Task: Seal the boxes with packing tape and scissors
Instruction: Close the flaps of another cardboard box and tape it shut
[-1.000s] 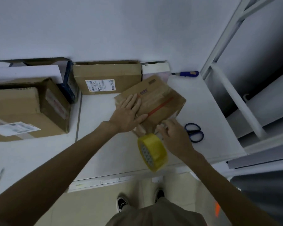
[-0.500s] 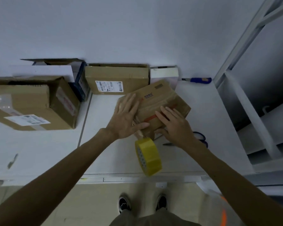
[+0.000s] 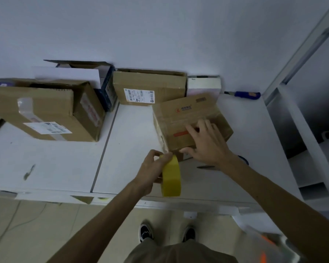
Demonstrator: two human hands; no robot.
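While L hand grips yellow tape roll, R hand lies flat on box, red logo unreadable.

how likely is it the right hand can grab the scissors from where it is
Probably yes: the scissors lie just under the wrist of the right hand, nothing piled on them. It presses on the box and would need to lift off first.

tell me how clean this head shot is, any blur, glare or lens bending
Head view: dim, bluish, even light with only soft shadows; the wide-angle lens slants the shelf frame; the shipping label is too soft to read; faint sheen on the clear tape patch of the large cardboard box; the yellow tape roll looks fairly sharp.
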